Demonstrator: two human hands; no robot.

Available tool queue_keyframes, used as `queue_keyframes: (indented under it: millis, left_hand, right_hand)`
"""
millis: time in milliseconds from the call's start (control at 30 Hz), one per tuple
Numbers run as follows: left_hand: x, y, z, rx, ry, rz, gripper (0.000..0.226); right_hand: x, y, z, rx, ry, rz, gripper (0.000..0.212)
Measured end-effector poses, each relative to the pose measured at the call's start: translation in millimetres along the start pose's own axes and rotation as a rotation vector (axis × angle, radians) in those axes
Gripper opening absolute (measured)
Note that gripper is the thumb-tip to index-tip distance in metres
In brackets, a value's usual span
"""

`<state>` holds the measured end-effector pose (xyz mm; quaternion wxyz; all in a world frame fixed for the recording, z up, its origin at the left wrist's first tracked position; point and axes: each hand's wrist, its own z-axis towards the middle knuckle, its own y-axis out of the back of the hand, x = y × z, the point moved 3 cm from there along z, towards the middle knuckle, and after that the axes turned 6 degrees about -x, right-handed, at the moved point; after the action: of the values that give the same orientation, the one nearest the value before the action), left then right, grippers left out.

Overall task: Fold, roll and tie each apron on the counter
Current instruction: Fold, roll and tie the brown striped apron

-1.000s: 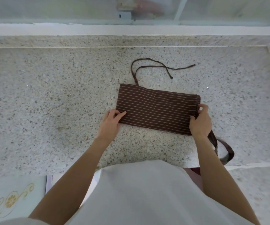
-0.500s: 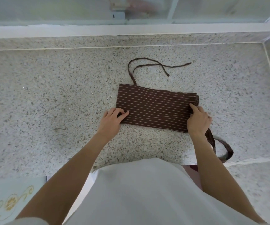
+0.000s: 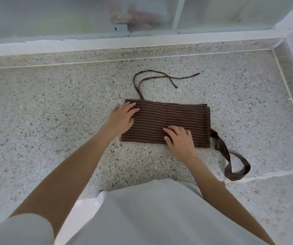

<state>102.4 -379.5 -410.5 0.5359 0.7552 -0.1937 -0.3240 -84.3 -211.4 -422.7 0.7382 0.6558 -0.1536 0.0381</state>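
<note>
Both hands lie flat, gripping nothing: left hand at 9 o'clock and right hand at 5 o'clock on the folded apron, mid-counter. Uneven pressure could skew layers; loose ties may snag the roll.

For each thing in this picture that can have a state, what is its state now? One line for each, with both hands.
Apron: folded into a flat band, not rolled, not tied.
Thin ties: loose on the counter behind the apron.
Wide strap: loose loop at the counter's near edge.
Left hand: flat, pressing the apron's left end.
Right hand: fingers bent slightly, resting on the apron's near edge.
</note>
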Motion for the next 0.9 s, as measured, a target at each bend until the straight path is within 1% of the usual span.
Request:
queue_keyframes:
  millis: [67, 100, 167, 233, 300, 333, 400, 433, 467, 533, 633, 733, 800, 833, 900]
  left_hand:
    - [3, 0, -1, 0.046, 0.024, 0.088, 0.053]
    - [2, 0, -5, 0.045, 0.006, 0.112, 0.056]
    - [0, 1, -21, 0.063, -0.069, 0.163, 0.064]
    - [-2, -4, -41, 0.086, -0.133, 0.214, 0.070]
    - [-10, -10, -56, 0.027, -0.211, 0.242, 0.060]
    - [-16, -12, -62, -0.006, -0.254, 0.249, 0.053]
    - [-23, -14, -68, -0.079, -0.321, 0.259, 0.043]
    - [-26, -14, -67, -0.108, -0.355, 0.271, 0.039]
    - [-24, -13, -69, -0.134, -0.377, 0.277, 0.036]
    - [-22, -14, -72, -0.165, -0.411, 0.276, 0.032]
    - [-19, -18, -79, -0.170, -0.438, 0.300, 0.033]
    - [-14, -17, -80, -0.241, -0.472, 0.241, 0.026]
    - [-14, -11, -79, -0.330, -0.477, 0.108, 0.013]
    - [-16, -5, -79, -0.385, -0.458, 0.023, 0.011]
    - [-26, 12, -80, -0.488, -0.403, -0.112, 0.015]
  right_hand:
    - [-3, -10, -3, 0.003, -0.028, -0.093, 0.034]
    - [-9, -9, -2, -0.003, -0.062, -0.126, 0.036]
    - [-24, -5, 5, 0.009, -0.145, -0.186, 0.044]
    - [-31, 1, 15, -0.012, -0.190, -0.235, 0.046]
    - [-34, 8, 23, -0.080, -0.201, -0.222, 0.038]
    - [-34, 11, 25, -0.111, -0.176, -0.175, 0.031]
    - [-33, 14, 23, -0.125, -0.067, -0.036, 0.019]
    - [-33, 14, 21, -0.113, -0.023, 0.013, 0.017]
    - [-31, 12, 17, -0.083, -0.001, 0.052, 0.019]
    - [-30, 9, 8, -0.029, 0.000, 0.109, 0.030]
    - [-30, 5, -4, 0.007, 0.028, 0.117, 0.042]
    - [-30, 2, -14, 0.095, 0.024, 0.078, 0.050]
    - [-29, 1, -18, 0.111, 0.008, 0.048, 0.054]
    - [-30, 1, -19, 0.118, -0.016, 0.054, 0.055]
    - [-31, 3, -17, 0.120, -0.076, 0.106, 0.057]
